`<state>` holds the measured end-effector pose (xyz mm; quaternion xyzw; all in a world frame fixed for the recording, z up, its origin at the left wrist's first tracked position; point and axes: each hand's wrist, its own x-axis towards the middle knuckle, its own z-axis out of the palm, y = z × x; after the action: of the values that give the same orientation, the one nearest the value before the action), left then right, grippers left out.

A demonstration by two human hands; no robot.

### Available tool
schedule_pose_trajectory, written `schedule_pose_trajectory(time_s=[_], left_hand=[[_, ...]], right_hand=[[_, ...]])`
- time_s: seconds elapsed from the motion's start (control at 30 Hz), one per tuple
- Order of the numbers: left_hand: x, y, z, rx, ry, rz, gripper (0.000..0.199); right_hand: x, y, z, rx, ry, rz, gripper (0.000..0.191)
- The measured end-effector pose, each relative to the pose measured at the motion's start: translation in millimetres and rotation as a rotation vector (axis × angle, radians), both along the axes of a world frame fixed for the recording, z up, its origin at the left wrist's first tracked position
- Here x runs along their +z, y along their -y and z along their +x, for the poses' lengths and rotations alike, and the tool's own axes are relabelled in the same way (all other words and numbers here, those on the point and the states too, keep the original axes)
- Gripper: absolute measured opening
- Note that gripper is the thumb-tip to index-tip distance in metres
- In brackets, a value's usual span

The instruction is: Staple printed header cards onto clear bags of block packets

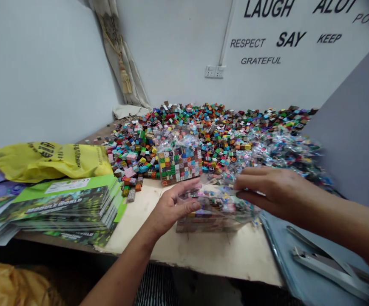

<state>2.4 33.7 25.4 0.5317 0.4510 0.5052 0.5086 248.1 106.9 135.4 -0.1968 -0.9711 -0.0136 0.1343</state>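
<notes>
In front of me, a clear plastic bag (pixel 221 203) with small colourful pieces inside lies over a neat block of patterned cubes (pixel 203 224) on the pale board (pixel 146 238). My left hand (pixel 176 204) grips the bag's left side, thumb and fingers curved round it. From the right, my right hand (pixel 270 185) pinches the plastic near its upper right edge; its fingertips are partly hidden. Just behind, another bagged block of patterned cubes (pixel 180 165) stands upright, its loose plastic gathered on top.
A wide heap of loose coloured cubes (pixel 213 127) spreads along the wall. Small filled plastic bags (pixel 283 148) pile at right. Stacked green booklets (pixel 72 208) and a yellow bag (pixel 60 161) lie left. A long-armed metallic tool (pixel 325 263) rests on bluish plastic sheets (pixel 286 255).
</notes>
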Motion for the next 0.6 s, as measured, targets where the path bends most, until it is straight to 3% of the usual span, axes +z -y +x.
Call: schedule_pose_trajectory(time_s=[0.17, 0.3, 0.4, 0.5, 0.6], left_hand=[[8.1, 2.1, 3.2, 0.011, -0.018, 0.031, 0.060], [16.6, 4.2, 5.8, 0.020, 0.031, -0.026, 0.060], [23.6, 6.6, 8.7, 0.044, -0.050, 0.035, 0.058], [28.9, 10.5, 14.7, 0.059, -0.214, 0.164, 0.036], [25.7, 17.9, 21.1, 0.040, -0.332, 0.330, 0.007]], right_hand=[[-3.8, -4.3, -17.6, -0.053, -0.033, 0.073, 0.011], [-28.7, 8.1, -33.2, 0.035, 0.165, 0.132, 0.022], [-42.5, 16.8, -36.3, 0.090, 0.208, 0.123, 0.027], [-43.5, 24.3, -30.6, 0.109, 0.202, 0.139, 0.028], [-46.4, 33.5, -5.7, 0.149, 0.145, 0.129, 0.021]])
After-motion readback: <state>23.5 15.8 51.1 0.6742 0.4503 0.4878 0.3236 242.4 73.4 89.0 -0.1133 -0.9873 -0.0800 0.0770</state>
